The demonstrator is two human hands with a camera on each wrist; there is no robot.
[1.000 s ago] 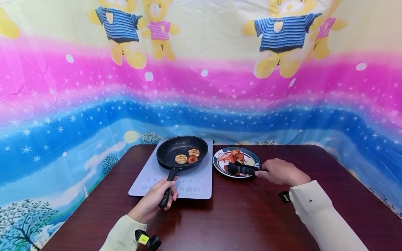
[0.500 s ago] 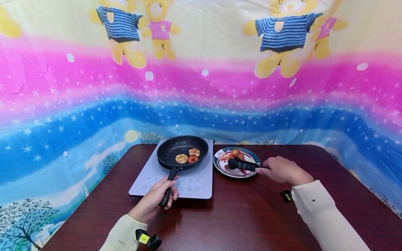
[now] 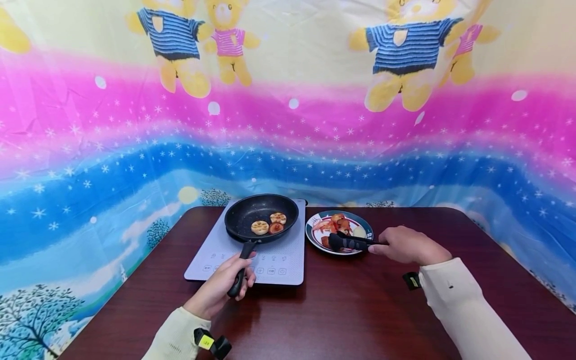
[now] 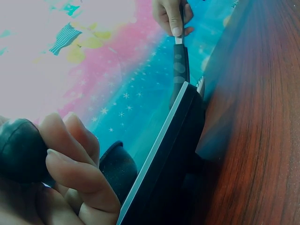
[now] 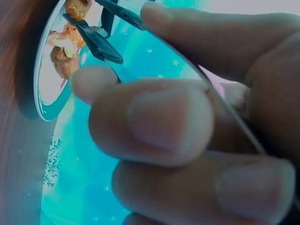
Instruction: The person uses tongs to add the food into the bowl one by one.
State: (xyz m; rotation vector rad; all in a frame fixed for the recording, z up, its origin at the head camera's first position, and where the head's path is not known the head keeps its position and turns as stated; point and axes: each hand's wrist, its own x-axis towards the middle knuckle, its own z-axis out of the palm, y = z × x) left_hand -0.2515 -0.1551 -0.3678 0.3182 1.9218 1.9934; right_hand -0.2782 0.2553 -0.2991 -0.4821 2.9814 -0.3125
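My left hand (image 3: 225, 280) grips the black handle (image 3: 236, 286) of a frying pan (image 3: 240, 215). In the pan lie two browned lotus root slices (image 3: 259, 228) and a reddish round slice (image 3: 276, 228). My right hand (image 3: 405, 245) holds black-tipped tongs (image 3: 353, 243) over the near part of a patterned plate (image 3: 365, 222). Reddish-brown food pieces (image 3: 336, 220) and a pale round slice (image 3: 359, 232) lie on that plate. The right wrist view shows the tongs' dark tips (image 5: 96, 42) spread apart beside the food; whether they touch a piece I cannot tell.
The pan sits on a white induction cooker (image 3: 292, 250) with touch buttons along its front. Plate and cooker stand side by side near the back of a dark wooden table (image 3: 342, 310). A printed bear curtain (image 3: 288, 125) hangs behind.
My right hand has shifted slightly to the right. The tongs rose and covered the pale slice half a second ago, then came lower again. The left hand and pan stay put.
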